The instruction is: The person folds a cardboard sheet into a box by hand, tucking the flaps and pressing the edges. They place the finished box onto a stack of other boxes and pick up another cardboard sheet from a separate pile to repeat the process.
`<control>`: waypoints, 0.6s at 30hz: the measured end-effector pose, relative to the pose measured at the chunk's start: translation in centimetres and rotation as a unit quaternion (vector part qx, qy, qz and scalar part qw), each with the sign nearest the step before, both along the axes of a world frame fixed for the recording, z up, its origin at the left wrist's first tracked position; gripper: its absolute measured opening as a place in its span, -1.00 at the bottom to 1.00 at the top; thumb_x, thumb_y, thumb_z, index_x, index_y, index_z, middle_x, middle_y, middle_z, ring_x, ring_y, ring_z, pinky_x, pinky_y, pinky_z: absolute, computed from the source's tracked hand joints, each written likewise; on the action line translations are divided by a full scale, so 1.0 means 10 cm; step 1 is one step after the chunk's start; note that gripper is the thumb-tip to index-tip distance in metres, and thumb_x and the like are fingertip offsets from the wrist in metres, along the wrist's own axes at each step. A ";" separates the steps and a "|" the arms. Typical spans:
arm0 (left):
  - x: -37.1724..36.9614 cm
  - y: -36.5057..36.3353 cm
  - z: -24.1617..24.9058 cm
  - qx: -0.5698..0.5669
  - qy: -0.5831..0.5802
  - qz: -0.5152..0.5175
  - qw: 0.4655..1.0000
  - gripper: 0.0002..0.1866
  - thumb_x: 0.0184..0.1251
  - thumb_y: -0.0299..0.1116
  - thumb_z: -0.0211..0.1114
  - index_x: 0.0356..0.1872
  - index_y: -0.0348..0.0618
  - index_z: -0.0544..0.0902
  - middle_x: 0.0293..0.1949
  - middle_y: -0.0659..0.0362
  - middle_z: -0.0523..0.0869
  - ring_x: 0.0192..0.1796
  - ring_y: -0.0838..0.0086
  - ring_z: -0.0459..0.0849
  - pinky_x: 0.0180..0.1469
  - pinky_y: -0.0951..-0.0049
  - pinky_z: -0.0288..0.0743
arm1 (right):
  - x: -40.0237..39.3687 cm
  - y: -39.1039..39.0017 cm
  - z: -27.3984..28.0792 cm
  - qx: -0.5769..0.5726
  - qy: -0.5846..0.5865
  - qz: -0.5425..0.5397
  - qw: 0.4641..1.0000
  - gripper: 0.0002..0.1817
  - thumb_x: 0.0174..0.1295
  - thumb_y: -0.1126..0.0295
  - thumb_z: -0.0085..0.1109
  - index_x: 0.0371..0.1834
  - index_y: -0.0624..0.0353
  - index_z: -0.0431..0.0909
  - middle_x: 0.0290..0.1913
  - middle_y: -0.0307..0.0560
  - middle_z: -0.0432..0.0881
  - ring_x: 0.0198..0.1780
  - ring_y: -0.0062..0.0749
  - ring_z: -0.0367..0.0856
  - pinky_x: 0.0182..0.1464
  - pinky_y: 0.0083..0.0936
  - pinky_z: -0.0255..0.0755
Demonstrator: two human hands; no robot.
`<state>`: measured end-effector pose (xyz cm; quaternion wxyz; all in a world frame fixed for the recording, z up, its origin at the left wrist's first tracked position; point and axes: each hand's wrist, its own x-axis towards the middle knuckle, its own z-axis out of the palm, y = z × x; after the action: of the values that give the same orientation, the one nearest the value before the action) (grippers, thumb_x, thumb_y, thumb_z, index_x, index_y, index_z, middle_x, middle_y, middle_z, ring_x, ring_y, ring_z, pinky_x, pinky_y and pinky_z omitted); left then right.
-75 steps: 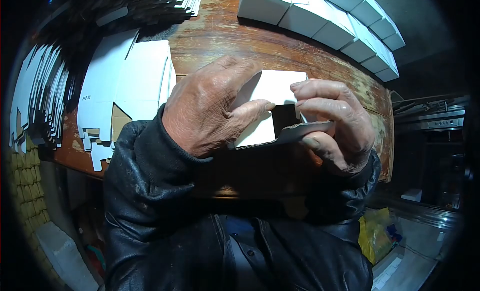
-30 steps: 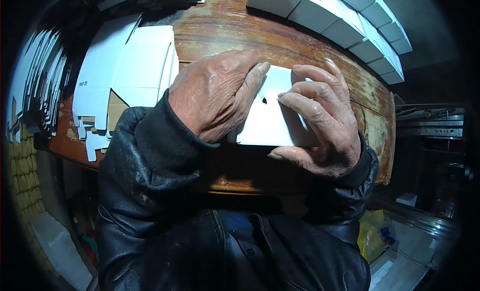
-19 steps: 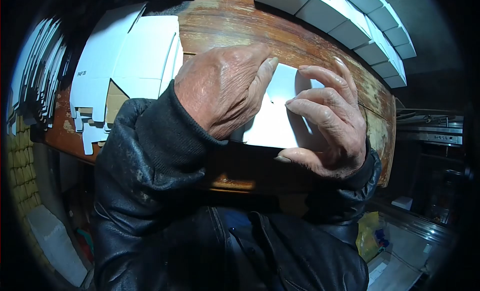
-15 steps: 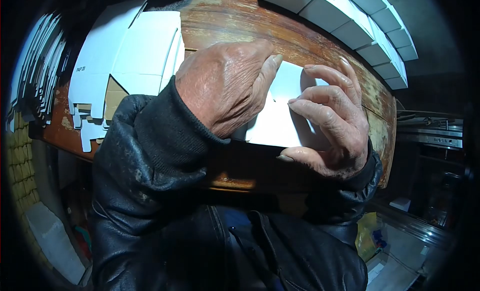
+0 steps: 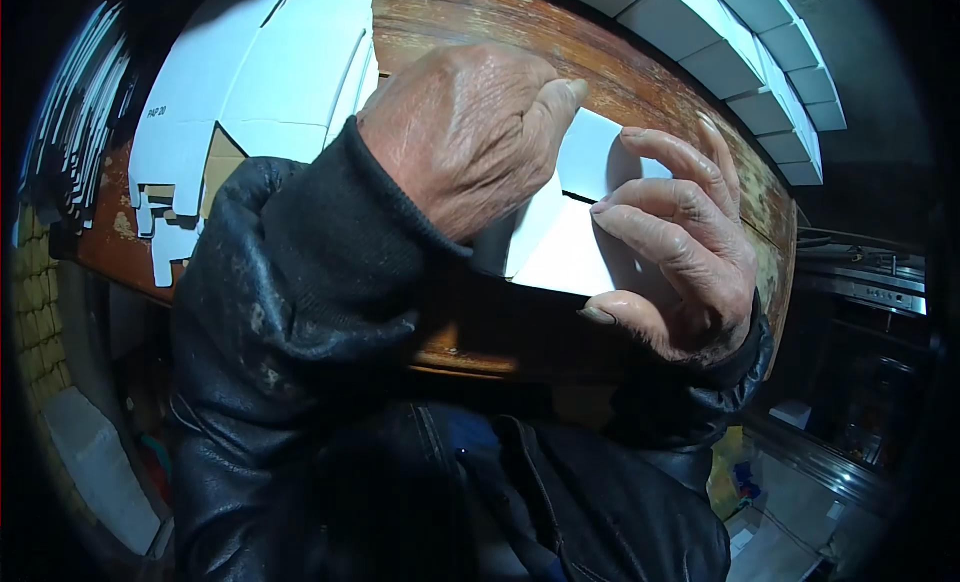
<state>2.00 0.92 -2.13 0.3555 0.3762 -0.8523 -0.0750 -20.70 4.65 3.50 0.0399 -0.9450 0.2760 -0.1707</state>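
Note:
A small white carton (image 5: 570,244) lies on the wooden table between my two hands, with a dark slit between its panels. My left hand (image 5: 470,132) is at its left side, fingers curled and mostly hidden behind the back of the hand, thumb tip near the carton's far edge. Around the right side is my right hand (image 5: 685,237), its fingers bent and spread, with fingertips against the panels and the thumb by the near corner.
Flat white cardboard blanks (image 5: 290,72) are stacked on the table (image 5: 460,22) at the left. More blanks (image 5: 85,112) stand on edge at the far left. Rows of white boxes (image 5: 690,32) line the back right.
A dark slit has opened across the top of the carton, and a panel now stands tilted at its left. Both hands appear slightly further right in the view.

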 end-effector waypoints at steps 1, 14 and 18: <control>0.01 0.00 0.02 0.009 -0.005 -0.007 1.000 -0.71 0.54 -0.36 0.01 -0.20 -0.35 0.66 -0.41 -0.05 0.72 -0.37 0.16 0.74 -0.31 0.25 0.67 | 0.00 0.00 0.00 0.000 0.002 0.002 1.000 -0.38 0.06 -0.19 0.37 -0.08 0.16 0.67 -0.18 -0.02 0.69 0.27 0.13 0.54 0.42 0.24 0.02; 0.10 0.03 -0.07 -0.146 -0.015 -0.047 0.988 -0.59 0.36 -0.50 0.29 0.22 -0.19 0.52 -0.01 -0.12 0.67 -0.10 0.12 0.72 0.07 0.27 0.63 | -0.02 0.02 -0.03 0.098 -0.057 -0.086 0.990 -0.33 0.03 0.04 0.53 0.06 0.33 0.58 0.42 0.31 0.29 0.40 0.06 0.39 0.37 -0.06 0.34; 0.08 0.02 -0.05 -0.093 -0.089 -0.026 0.991 -0.45 0.34 -0.41 0.33 0.35 -0.16 0.43 0.12 -0.16 0.62 0.05 0.06 0.70 0.20 0.26 0.59 | -0.08 -0.02 -0.08 0.125 -0.093 -0.081 0.984 -0.33 -0.02 0.12 0.58 0.07 0.34 0.56 0.45 0.31 0.24 0.43 0.07 0.35 0.35 -0.12 0.40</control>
<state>2.84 1.11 -2.65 0.3096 0.3242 -0.8934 0.0294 -21.51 4.42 2.68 0.1688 -0.8869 0.3662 -0.2253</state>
